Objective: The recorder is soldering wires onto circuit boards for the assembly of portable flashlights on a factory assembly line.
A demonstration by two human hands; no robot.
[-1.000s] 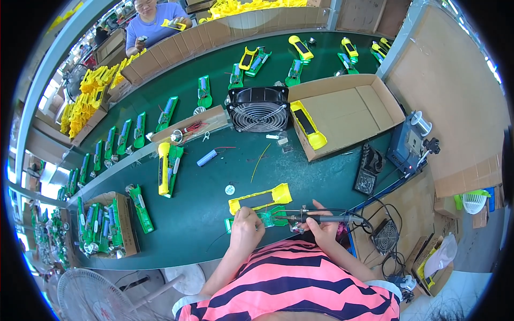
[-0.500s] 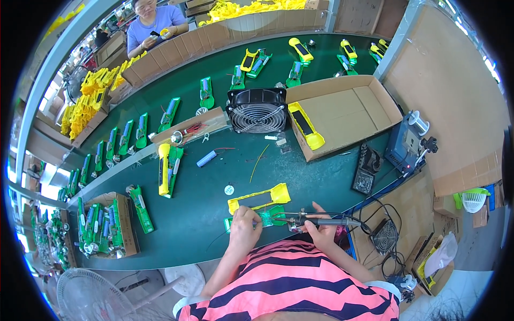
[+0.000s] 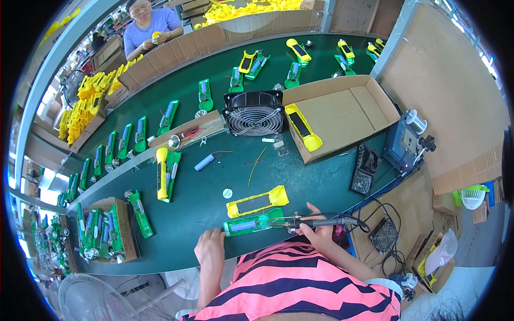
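I watch the right hand (image 3: 319,237) hold a soldering iron (image 3: 331,221) at the right part of a green casing (image 3: 258,225) on the table (image 3: 187,222); my left hand (image 3: 210,247) is at its left end, a yellow shell (image 3: 275,196) just beyond.

No lettering, label, number or sign is legible anywhere.

Bright pink, navy-striped top (image 3: 300,282)

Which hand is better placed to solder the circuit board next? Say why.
Right hand, likely: it holds the soldering iron, tip toward the circuit board; the left hand is at the opposite end of the green housing.
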